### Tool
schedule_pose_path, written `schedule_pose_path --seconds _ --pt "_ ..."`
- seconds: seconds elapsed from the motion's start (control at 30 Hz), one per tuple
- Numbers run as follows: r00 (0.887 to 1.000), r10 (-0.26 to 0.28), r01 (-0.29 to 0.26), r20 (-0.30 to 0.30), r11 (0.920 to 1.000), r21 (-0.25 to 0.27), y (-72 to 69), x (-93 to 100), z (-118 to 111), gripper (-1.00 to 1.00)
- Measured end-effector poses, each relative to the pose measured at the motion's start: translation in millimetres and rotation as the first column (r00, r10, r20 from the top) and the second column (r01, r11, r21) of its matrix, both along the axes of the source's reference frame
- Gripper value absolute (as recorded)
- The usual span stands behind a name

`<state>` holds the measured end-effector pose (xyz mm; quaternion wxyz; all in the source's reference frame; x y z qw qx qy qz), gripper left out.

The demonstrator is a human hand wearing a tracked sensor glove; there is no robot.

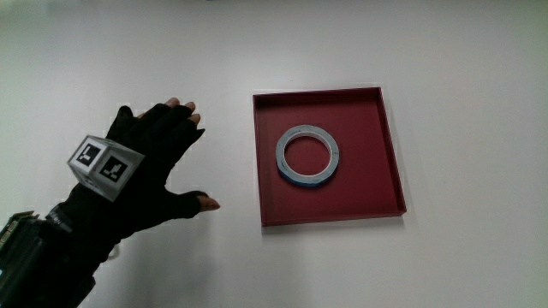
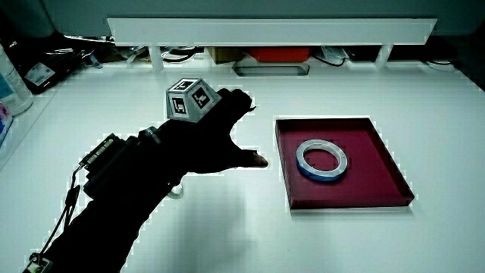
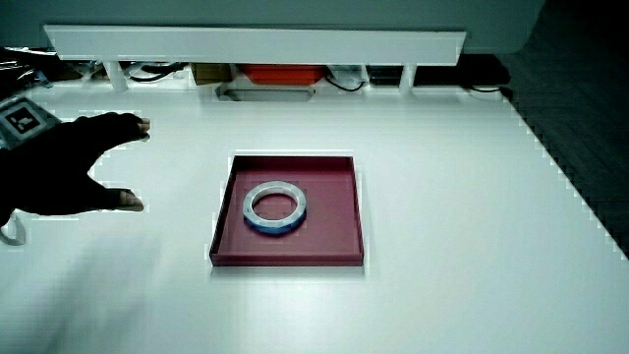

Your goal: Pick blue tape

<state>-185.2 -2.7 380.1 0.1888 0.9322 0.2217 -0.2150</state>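
Blue tape [image 1: 308, 155] in red tray [image 1: 385, 150]

light: bright, even | table [image 1: 462, 68] near blown-out white | shadows: soft, faint | focus: sharp, no blur

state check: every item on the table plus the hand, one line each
blue tape: flat in the tray, ungrasped.
red tray: flat on the table, holds only the tape.
hand: beside the tray, fingers spread, holding nothing, clear of the tape.
table: carries the tray.
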Motion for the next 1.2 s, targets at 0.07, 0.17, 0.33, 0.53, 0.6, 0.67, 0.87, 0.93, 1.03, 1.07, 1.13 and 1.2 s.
schedule_pose_path --seconds 0.07,0.17,0.33,0.53,0.6,0.67,0.87,0.93,1.03,1.07,1.13,1.2 --pt "1.0 -0.002 0.003 -0.03 1.0 0.006 -2.5 3.3 6 0.0" --pt "0.993 0.044 -0.039 -0.109 0.9982 0.046 -7.4 14.3 12 0.0" --pt "0.966 0.066 -0.061 -0.249 0.9978 0.025 -11.6 36.1 39 0.0" --pt "0.942 0.048 -0.067 -0.331 0.9966 -0.048 -21.8 53.9 62 0.0" --pt "0.983 0.153 -0.147 -0.104 0.9871 0.062 -24.7 70.2 35 0.0" --pt "0.993 0.081 -0.086 -0.082 0.9946 -0.059 -24.0 77.6 44 0.0" --pt "0.992 0.104 -0.11 -0.064 0.9906 -0.082 -25.0 103.3 65 0.0" --pt "0.994 0.104 -0.107 -0.035 0.988 -0.111 -23.6 111.6 69 0.0" --pt "0.993 0.115 -0.114 0.002 0.9863 -0.119 -22.1 121.2 75 0.0" --pt "0.994 0.111 -0.109 0.008 0.9851 -0.133 -21.6 123.3 80 0.0" --pt "0.991 0.131 -0.127 0.025 0.9844 -0.121 -20.8 129.4 87 0.0" --pt "0.99 0.13 -0.122 0.048 0.9821 -0.143 -20.5 134.6 95 0.0"
